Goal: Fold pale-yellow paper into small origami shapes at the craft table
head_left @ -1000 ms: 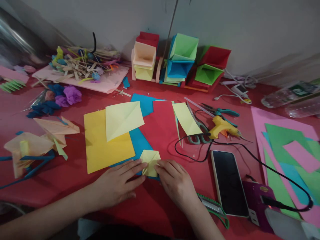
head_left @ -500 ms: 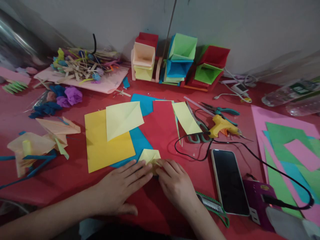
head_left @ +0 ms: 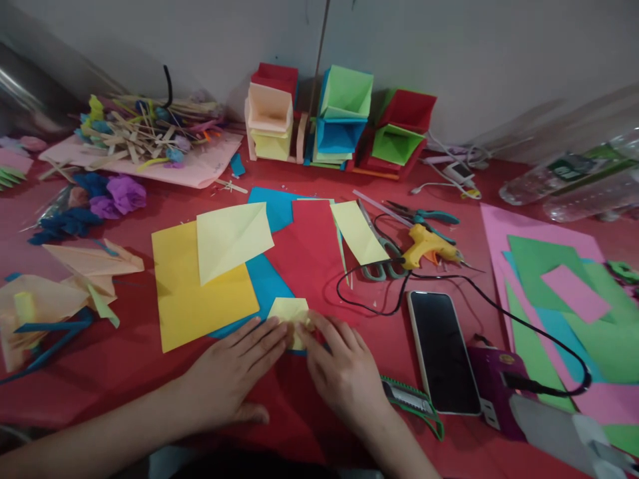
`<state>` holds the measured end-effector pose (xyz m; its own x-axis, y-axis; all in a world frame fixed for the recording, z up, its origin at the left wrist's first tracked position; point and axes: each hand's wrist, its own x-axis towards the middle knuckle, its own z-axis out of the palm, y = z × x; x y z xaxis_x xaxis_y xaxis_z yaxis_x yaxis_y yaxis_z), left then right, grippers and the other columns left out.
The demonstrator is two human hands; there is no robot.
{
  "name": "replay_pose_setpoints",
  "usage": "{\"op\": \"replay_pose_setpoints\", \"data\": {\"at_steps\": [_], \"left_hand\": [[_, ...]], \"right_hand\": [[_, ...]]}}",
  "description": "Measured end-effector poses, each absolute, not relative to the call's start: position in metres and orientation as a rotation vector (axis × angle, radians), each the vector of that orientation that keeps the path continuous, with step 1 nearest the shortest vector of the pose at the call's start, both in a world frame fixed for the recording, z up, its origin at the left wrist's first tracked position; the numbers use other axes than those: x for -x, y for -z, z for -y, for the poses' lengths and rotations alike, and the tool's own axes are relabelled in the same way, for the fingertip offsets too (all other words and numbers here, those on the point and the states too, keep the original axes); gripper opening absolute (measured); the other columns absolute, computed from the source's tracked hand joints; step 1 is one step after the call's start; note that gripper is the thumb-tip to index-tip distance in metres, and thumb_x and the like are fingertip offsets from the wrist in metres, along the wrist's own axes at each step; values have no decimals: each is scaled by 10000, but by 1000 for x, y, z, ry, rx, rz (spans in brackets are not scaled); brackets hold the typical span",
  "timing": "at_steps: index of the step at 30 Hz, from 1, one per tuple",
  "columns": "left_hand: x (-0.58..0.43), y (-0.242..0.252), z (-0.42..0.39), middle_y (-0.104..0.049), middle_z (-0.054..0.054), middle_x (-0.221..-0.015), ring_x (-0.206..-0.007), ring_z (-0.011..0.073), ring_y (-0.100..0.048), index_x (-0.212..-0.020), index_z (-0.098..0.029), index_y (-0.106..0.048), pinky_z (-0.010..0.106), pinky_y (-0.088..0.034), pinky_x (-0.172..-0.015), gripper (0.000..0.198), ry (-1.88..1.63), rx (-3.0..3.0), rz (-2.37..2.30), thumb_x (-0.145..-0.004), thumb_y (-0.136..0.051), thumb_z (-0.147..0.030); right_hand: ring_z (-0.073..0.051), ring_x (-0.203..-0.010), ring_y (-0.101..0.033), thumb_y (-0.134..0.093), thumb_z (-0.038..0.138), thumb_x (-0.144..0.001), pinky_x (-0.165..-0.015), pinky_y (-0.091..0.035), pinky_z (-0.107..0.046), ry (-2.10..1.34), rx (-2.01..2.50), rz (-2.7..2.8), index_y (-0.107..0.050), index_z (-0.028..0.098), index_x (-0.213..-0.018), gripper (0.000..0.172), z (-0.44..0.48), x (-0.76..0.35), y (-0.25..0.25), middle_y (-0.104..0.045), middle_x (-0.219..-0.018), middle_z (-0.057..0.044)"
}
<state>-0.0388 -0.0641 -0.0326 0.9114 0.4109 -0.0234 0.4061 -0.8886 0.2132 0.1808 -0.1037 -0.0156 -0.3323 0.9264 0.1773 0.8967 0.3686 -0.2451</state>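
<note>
A small folded piece of pale yellow paper [head_left: 288, 307] lies in front of me at the near edge of the blue sheet [head_left: 267, 276]. My left hand [head_left: 232, 376] rests flat, its stretched fingertips pressing the left part of the folded paper. The fingers of my right hand [head_left: 344, 366] are bent together on its right edge and pinch a raised fold there. Part of the paper is hidden under both hands. Beyond it lie a red sheet [head_left: 314, 249], a yellow sheet [head_left: 200, 309] and a larger pale yellow sheet [head_left: 232, 236] with a crease.
To the right lie a yellow glue gun [head_left: 426, 247] with a trailing black cord, scissors [head_left: 384, 268], pliers [head_left: 429, 216], a phone [head_left: 444, 352], a green cutter knife [head_left: 409, 397] and a purple power strip [head_left: 499, 372]. Folded paper boxes [head_left: 344, 93] stand against the wall. Craft sticks [head_left: 144, 136] are piled back left.
The view has swung a little to the right, so everything sits further left. My right fingers have shifted slightly along the folded paper's right edge; my left hand stays flat on it.
</note>
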Motion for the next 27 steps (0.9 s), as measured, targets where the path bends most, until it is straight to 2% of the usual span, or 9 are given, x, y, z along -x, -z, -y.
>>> {"op": "replay_pose_setpoints", "data": {"at_steps": [3,6,14,20,24,27], "left_hand": [[38,33,64,-268,102,-1460,-1339,252,-199,-1420,-133,-136,401,-116,-1087,886,1,-2839,-632,-757,-370,-673],[39,33,64,-270,110,-1457,-1337,253,-209,-1417,-135,-154,405,-131,-1085,867,-14,-2849,-623,-766,-353,-671],[40,35,65,-271,105,-1458,-1339,252,-202,-1417,-129,-157,401,-81,-1092,859,-11,-2895,-628,-773,-362,-658],[39,34,63,-267,102,-1460,-1342,249,-197,-1414,-128,-167,393,-91,-1092,856,-51,-2902,-613,-768,-418,-629],[40,36,64,-283,117,-1451,-1338,259,-211,-1413,-118,-176,396,-92,-1094,860,-86,-2890,-599,-770,-376,-654],[41,37,65,-276,115,-1454,-1338,259,-211,-1416,-119,-163,398,-82,-1095,853,-84,-2883,-606,-778,-364,-648]], "right_hand": [[-252,-1060,-493,-476,263,-858,-832,-411,-398,-85,1725,2312,-596,240,-1127,295,106,-173,16,-564,-1236,-55],[-253,-1104,-479,-474,275,-864,-869,-376,-407,-77,1813,2293,-606,267,-1108,278,107,-172,14,-538,-1274,-43],[-243,-1054,-512,-483,305,-860,-850,-374,-378,2,1947,2197,-614,307,-1100,274,115,-179,16,-584,-1212,-18],[-259,-1032,-528,-452,251,-868,-830,-394,-392,88,1967,2160,-636,205,-1080,284,114,-180,9,-611,-1173,-61],[-225,-1147,-474,-405,269,-895,-947,-365,-373,25,1740,2263,-533,151,-1219,367,108,-170,8,-524,-1294,-47],[-217,-1214,-430,-364,305,-911,-992,-350,-379,-40,1643,2364,-506,124,-1240,401,106,-164,16,-484,-1329,-63]]}}
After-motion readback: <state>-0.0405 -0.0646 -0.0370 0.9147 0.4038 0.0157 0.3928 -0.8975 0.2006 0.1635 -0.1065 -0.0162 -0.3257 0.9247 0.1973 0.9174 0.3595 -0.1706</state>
